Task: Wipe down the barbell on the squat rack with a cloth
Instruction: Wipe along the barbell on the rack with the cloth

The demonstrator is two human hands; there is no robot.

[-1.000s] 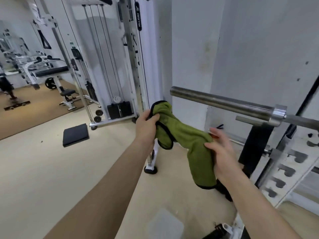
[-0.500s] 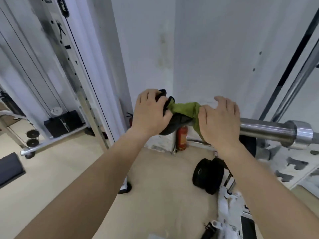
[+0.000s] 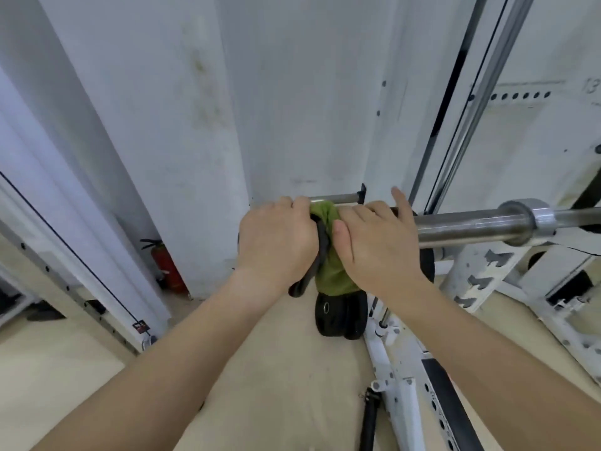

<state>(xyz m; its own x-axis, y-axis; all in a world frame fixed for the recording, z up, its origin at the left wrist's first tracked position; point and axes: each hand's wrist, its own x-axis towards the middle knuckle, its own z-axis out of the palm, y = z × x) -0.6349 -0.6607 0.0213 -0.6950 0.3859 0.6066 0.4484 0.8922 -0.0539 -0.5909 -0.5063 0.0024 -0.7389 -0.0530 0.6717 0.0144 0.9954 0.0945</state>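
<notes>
Green cloth [image 3: 331,271] over 9 o'clock end of barbell [image 3: 471,226].
Left hand [image 3: 276,242] and right hand [image 3: 377,245] both grip it.

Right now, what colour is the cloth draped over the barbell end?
The cloth is olive green with black edging, clearest in the head view.

— Anything readable up there?
— Only "13" [image 3: 592,86], faint and hand-drawn, on the white panel [image 3: 536,131] at far upper right, just past a row of round holes [image 3: 515,96], well above the barbell [image 3: 471,224].
— More digits after it?
— Cannot tell; cut off at the edge of view.
— And the small red-and-black label [image 3: 140,327], low on the slanted white upright [image 3: 65,265] at left?
— Some marks on it, too small to read.
</notes>
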